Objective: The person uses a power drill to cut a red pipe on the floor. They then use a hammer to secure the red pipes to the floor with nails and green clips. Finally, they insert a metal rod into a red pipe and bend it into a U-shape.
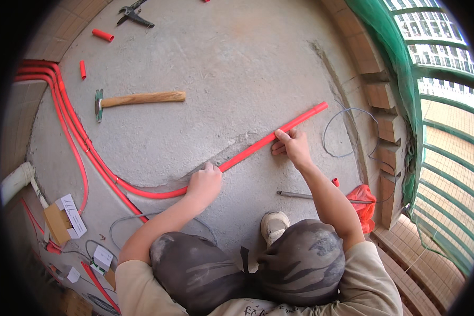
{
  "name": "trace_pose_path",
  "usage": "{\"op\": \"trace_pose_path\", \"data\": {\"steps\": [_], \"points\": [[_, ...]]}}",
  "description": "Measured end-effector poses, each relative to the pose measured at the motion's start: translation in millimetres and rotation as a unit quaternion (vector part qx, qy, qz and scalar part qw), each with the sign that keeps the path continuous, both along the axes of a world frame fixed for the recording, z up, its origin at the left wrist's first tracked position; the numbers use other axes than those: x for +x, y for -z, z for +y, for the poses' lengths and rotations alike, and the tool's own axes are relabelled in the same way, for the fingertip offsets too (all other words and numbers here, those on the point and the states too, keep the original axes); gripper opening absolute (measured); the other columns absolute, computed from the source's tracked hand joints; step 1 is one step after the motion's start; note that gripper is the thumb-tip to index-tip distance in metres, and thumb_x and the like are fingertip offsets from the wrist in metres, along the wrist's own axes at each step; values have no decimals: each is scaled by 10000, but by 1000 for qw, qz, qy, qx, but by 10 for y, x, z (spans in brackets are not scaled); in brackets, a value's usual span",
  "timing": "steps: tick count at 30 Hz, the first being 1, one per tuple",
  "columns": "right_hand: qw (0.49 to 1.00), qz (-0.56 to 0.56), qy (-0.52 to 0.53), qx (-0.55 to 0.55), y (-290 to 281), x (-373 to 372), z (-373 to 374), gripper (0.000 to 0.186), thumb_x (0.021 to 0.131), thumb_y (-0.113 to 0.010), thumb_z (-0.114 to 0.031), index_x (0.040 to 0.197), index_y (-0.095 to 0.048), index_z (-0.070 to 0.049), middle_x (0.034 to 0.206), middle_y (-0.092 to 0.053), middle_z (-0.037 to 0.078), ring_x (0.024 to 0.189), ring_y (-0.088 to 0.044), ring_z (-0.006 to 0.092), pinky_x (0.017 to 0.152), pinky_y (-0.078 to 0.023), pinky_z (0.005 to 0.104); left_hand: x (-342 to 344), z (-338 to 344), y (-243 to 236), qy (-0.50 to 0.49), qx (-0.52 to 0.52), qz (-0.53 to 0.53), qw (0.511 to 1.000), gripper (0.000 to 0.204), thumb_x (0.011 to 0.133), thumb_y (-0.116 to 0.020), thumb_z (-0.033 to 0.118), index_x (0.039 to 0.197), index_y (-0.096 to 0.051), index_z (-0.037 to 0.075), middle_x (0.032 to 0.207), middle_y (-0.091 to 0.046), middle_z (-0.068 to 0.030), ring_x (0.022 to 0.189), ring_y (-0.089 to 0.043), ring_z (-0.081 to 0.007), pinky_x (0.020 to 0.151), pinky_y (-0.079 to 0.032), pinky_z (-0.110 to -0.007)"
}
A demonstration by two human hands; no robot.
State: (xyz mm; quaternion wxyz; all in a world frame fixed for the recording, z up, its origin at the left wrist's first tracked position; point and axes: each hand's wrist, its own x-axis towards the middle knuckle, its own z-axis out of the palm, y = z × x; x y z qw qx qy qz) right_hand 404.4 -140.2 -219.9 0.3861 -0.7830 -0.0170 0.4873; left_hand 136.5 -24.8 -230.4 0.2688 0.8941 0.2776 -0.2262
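A long red conduit (pixel 247 154) runs diagonally over the concrete floor, curving at the left beside other red conduits (pixel 76 131) and ending in a wider sleeve at the upper right. My left hand (pixel 204 184) is closed on it near the bend. My right hand (pixel 292 146) pinches it farther along, thumb on top and fingers partly curled beneath. A shallow rough groove in the concrete lies just behind the pipe. A hammer (pixel 142 98) with a wooden handle lies above the pipe. A thin grey wire (pixel 326 137) loops right of my right hand.
A wrench (pixel 134 16) and short red pipes (pixel 102 35) lie at the back. Cardboard boxes (pixel 58 224) and a white drainpipe (pixel 17 179) are at the left. A metal rod (pixel 300 195) and red bag (pixel 361 210) lie right of my shoe. Bricks and green-netted railing (pixel 426 147) border the right.
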Motion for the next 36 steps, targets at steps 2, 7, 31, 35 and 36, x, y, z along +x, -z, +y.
{"op": "trace_pose_path", "data": {"steps": [2, 7, 31, 35, 36], "points": [[1000, 9, 20, 1, 4, 84, -20, 271, 968, -660, -222, 941, -666, 47, 741, -698, 142, 588, -684, 206, 551, -572, 320, 154, 70, -31, 69, -11, 29, 997, 156, 909, -588, 116, 928, -713, 24, 974, -696, -186, 841, -718, -364, 763, -587, -477], [998, 19, 47, 43, 52, 70, -102, 258, 965, -665, -208, 934, -669, 48, 739, -697, 133, 596, -687, 194, 551, -579, 320, 394, 412, -219, 198, -111, 86, 970, 203, 949, -570, 157, 982, -729, 35, 990, -697, -224, 845, -714, -386, 764, -582, -482], [1000, -3, -1, -10, -28, 565, -136, 347, 986, -649, -341, 905, -655, -3, 720, -670, 83, 564, -638, 173, 566, -515, 298, 343, 48, -202, -58, -76, 96, 991, 217, 973, -558, 211, 1031, -757, 147, 990, -729, -163, 903, -726, -320, 778, -583, -455], [1000, -12, 29, 0, -126, 627, -69, 325, 977, -663, -330, 893, -654, -16, 709, -657, 66, 573, -630, 170, 579, -509, 302, 348, 107, -177, -59, -76, 98, 990, 231, 985, -557, 254, 1064, -741, 139, 977, -731, -157, 906, -724, -328, 772, -578, -456], [999, -18, 37, 5, -134, 648, -70, 322, 976, -664, -326, 894, -655, -15, 713, -661, 71, 574, -633, 172, 576, -509, 302, 384, 101, -136, -50, -69, 89, 992, 240, 991, -556, 274, 1064, -736, 133, 970, -732, -155, 903, -724, -331, 769, -576, -457]]}}
